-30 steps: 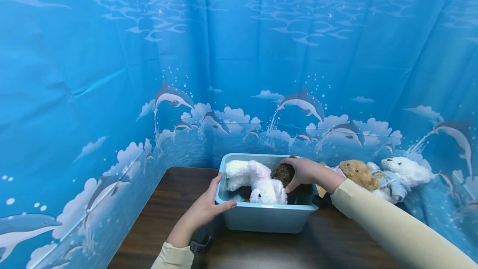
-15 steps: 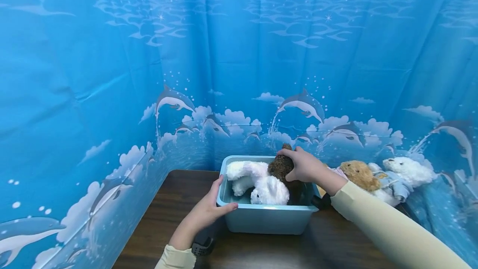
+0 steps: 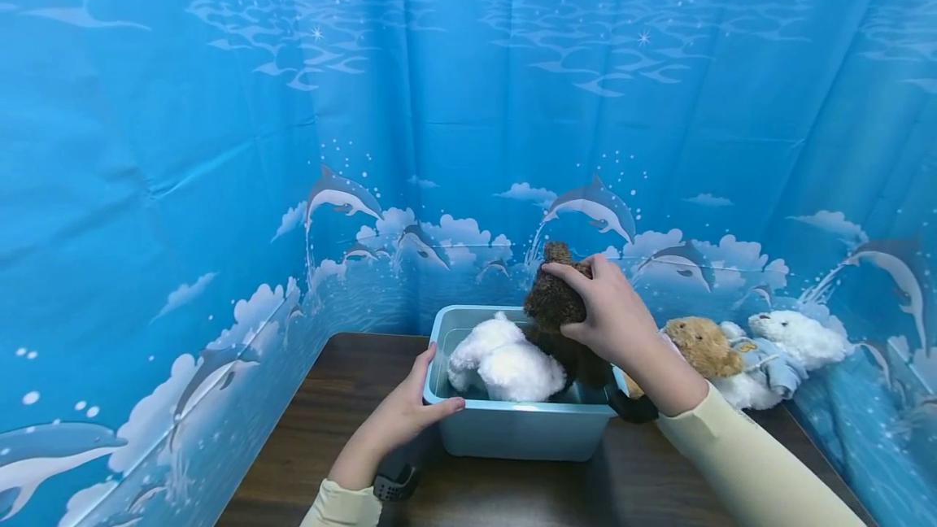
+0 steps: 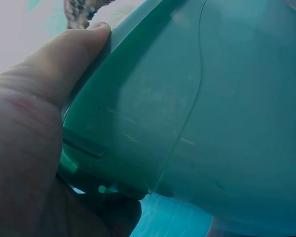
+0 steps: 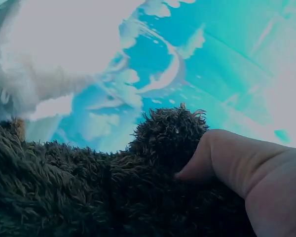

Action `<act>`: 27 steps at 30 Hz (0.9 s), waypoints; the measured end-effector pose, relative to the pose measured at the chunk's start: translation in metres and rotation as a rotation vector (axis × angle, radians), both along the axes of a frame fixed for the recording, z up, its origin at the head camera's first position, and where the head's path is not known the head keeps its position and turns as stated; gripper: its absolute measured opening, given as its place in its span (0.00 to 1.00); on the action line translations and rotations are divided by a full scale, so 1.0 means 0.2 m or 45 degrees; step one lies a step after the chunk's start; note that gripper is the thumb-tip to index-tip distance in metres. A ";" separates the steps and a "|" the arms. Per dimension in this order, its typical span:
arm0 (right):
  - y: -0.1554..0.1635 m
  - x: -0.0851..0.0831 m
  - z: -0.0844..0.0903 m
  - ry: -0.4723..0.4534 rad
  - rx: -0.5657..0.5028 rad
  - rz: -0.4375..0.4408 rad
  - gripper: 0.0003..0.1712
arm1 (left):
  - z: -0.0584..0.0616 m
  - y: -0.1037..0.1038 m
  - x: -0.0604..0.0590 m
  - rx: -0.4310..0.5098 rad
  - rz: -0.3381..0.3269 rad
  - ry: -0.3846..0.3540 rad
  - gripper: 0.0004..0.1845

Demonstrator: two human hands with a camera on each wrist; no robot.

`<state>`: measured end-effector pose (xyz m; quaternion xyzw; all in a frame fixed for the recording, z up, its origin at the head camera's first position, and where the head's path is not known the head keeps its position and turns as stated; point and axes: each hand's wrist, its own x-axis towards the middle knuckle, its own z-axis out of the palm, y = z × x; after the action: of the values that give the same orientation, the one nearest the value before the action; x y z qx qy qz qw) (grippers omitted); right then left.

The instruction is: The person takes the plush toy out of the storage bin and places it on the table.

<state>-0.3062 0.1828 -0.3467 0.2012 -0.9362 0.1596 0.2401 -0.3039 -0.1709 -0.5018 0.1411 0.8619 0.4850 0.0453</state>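
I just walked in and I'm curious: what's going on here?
A person is handling plush toys at a wooden table. The right hand grips a dark brown plush toy, its upper part above the rim of a light blue bin. The left hand holds the bin's left side. A white plush toy lies inside. Over to the right lie more, including a tan teddy bear.

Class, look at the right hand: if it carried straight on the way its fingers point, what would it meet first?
Past the brown plush toy it holds, the right hand would probably meet the dolphin curtain first; depth is unclear.
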 end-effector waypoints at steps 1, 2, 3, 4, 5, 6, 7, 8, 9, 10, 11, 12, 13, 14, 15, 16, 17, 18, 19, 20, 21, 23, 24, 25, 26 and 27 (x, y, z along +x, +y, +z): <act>0.01 0.02 0.01 0.041 -0.010 -0.003 0.56 | 0.00 0.00 0.00 0.005 0.001 -0.008 0.63; 0.02 0.03 0.02 0.083 -0.021 -0.007 0.57 | -0.01 0.00 0.00 0.008 0.000 -0.009 0.62; 0.03 0.05 0.03 0.121 -0.034 -0.014 0.57 | -0.01 0.00 0.00 0.008 -0.002 -0.008 0.62; 0.04 0.07 0.04 0.157 -0.048 -0.020 0.58 | -0.01 0.00 0.00 0.008 -0.004 -0.006 0.62; 0.06 0.08 0.06 0.193 -0.062 -0.024 0.58 | -0.01 0.01 -0.01 0.009 -0.002 -0.009 0.62; 0.08 0.10 0.08 0.227 -0.078 -0.026 0.59 | -0.01 0.01 -0.01 0.007 0.000 -0.010 0.62; 0.09 0.12 0.09 0.260 -0.098 -0.029 0.60 | -0.01 0.01 -0.01 0.004 0.003 -0.012 0.62; 0.11 0.14 0.11 0.288 -0.124 -0.033 0.60 | -0.01 0.00 -0.01 0.000 0.007 -0.015 0.61; 0.13 0.17 0.13 0.311 -0.160 -0.037 0.61 | -0.01 0.00 -0.01 -0.005 0.011 -0.017 0.61; 0.16 0.19 0.15 0.334 -0.199 -0.040 0.61 | -0.01 0.00 -0.01 -0.008 0.015 -0.021 0.61; 0.18 0.22 0.16 0.356 -0.241 -0.042 0.62 | -0.01 0.00 -0.02 -0.010 0.019 -0.025 0.61; 0.21 0.24 0.18 0.377 -0.287 -0.042 0.62 | -0.01 0.00 -0.02 -0.013 0.022 -0.026 0.60; 0.23 0.27 0.19 0.392 -0.337 -0.044 0.63 | -0.01 0.00 -0.02 -0.014 0.022 -0.025 0.60; 0.25 0.30 0.19 0.402 -0.385 -0.048 0.63 | -0.01 0.00 -0.02 -0.013 0.021 -0.022 0.60; 0.27 0.33 0.20 0.417 -0.427 -0.046 0.63 | -0.01 0.00 -0.02 -0.012 0.020 -0.021 0.60; 0.28 0.35 0.20 0.430 -0.462 -0.048 0.64 | -0.01 0.00 -0.01 -0.009 0.019 -0.019 0.61; 0.30 0.38 0.20 0.443 -0.493 -0.048 0.64 | 0.00 0.00 -0.01 -0.005 0.018 -0.017 0.61; 0.31 0.40 0.21 0.456 -0.522 -0.046 0.64 | 0.00 0.00 -0.01 -0.004 0.019 -0.017 0.61; 0.32 0.41 0.21 0.467 -0.543 -0.050 0.64 | 0.00 0.00 -0.01 -0.002 0.019 -0.016 0.61; 0.33 0.43 0.21 0.482 -0.557 -0.057 0.64 | 0.00 0.00 -0.01 0.002 0.019 -0.014 0.61; 0.34 0.44 0.21 0.493 -0.574 -0.061 0.64 | 0.00 0.00 -0.01 0.005 0.020 -0.013 0.61; 0.36 0.46 0.20 0.507 -0.611 -0.082 0.64 | 0.00 0.00 -0.01 0.010 0.019 -0.014 0.60; 0.38 0.48 0.19 0.509 -0.635 -0.096 0.64 | 0.00 0.00 -0.01 0.011 0.017 -0.015 0.60; 0.39 0.49 0.19 0.512 -0.661 -0.118 0.65 | 0.00 0.00 -0.01 0.015 0.012 -0.016 0.60; 0.41 0.51 0.18 0.514 -0.697 -0.136 0.65 | 0.00 0.00 -0.01 0.017 0.010 -0.019 0.60; 0.43 0.52 0.17 0.521 -0.744 -0.139 0.64 | 0.00 0.01 -0.01 0.019 0.008 -0.021 0.60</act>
<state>-0.2021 0.2680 -0.3137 0.1017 -0.7930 0.3638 0.4780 -0.3068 -0.1697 -0.5015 0.1348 0.8582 0.4928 0.0499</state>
